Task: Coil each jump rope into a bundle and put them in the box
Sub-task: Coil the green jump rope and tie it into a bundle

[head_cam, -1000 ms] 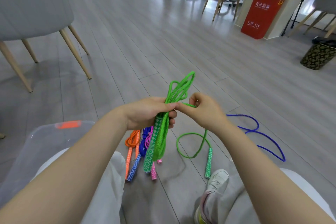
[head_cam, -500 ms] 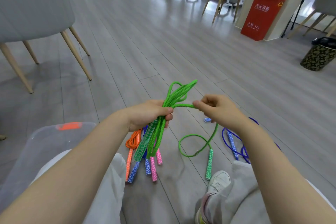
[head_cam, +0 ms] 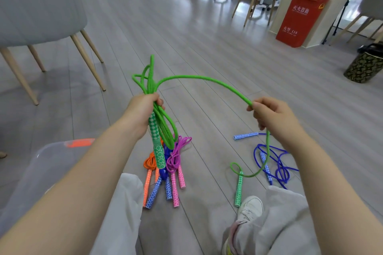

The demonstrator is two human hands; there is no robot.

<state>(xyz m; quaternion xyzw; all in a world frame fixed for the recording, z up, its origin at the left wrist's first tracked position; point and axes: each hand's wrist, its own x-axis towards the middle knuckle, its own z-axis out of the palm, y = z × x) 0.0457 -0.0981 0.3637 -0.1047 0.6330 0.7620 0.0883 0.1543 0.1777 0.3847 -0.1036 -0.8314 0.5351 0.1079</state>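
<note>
Left hand is gripping the green jump rope, holding the folded loops and one handle in a fist. Right hand is pinching the free strand out to the side, with the tail trailing down to the other green handle lying on the floor. To do this wrap well, I'd be keeping that strand taut and winding snugly around the bundle's middle. The clear box is sitting by the left knee, bundled ropes beside it.
</note>
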